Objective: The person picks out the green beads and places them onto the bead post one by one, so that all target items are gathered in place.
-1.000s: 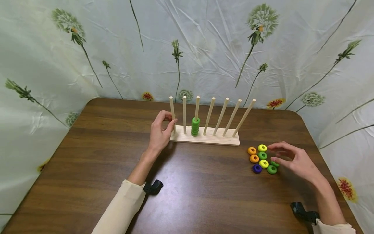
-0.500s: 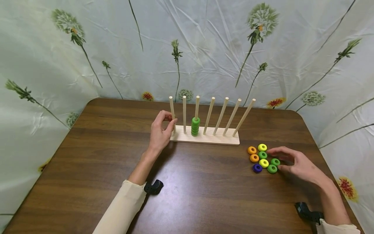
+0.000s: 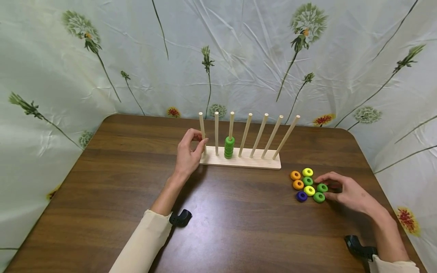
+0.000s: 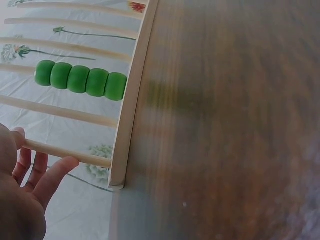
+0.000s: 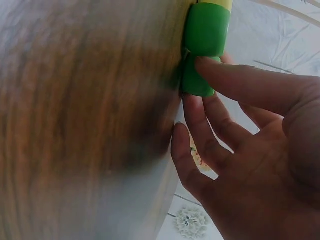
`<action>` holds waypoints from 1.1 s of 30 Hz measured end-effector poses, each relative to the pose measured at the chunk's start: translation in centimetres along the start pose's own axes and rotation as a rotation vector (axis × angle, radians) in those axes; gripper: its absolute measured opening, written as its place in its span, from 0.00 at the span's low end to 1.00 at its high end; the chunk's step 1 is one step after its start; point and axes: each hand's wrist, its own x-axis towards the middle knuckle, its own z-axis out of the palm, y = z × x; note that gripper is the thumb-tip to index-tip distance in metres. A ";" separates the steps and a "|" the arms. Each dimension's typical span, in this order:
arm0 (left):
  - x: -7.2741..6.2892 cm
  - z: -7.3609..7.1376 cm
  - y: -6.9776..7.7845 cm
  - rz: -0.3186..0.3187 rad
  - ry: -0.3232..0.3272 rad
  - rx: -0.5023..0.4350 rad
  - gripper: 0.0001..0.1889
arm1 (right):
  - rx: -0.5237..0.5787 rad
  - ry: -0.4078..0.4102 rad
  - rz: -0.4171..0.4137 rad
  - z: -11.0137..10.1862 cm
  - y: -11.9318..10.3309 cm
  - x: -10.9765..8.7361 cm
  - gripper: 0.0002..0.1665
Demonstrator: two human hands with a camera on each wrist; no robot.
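Observation:
A pale wooden peg rack (image 3: 242, 163) stands at the table's back, its upright pegs in one row. My left hand (image 3: 186, 155) holds the leftmost peg (image 3: 202, 123) low down, thumb in front and fingers behind, as the left wrist view shows. Several green beads (image 4: 77, 79) are stacked on the third peg. At the right, my right hand (image 3: 353, 193) has its thumb and fingers round a green bead (image 3: 323, 190) on the table. In the right wrist view the thumb rests on that bead (image 5: 196, 82); the fingertips are partly hidden behind it.
Beside the right hand lie orange beads (image 3: 294, 178), yellow beads (image 3: 309, 194), more green beads (image 3: 319, 200) and a dark blue bead (image 3: 301, 199). Bare wooden table (image 3: 239, 227) lies in front of the rack. Behind hangs a flowered cloth (image 3: 239, 76).
My right hand has drawn back slightly to the right, uncovering the green bead between its thumb and fingers. The left hand stays on the peg.

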 end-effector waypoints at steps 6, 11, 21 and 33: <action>0.0 0.0 -0.1 0.006 -0.006 0.009 0.06 | -0.014 0.058 0.010 0.0 -0.2 0.1 0.23; 0.0 0.0 0.0 -0.002 -0.010 0.002 0.06 | 0.009 0.091 0.050 -0.3 -0.8 0.2 0.23; -0.1 0.0 -0.1 -0.027 0.002 -0.009 0.05 | 0.052 0.250 -0.015 -0.3 -2.4 1.0 0.23; -0.1 -0.1 -0.1 -0.010 -0.014 0.014 0.06 | 0.040 0.347 -0.054 -0.3 -4.1 2.7 0.21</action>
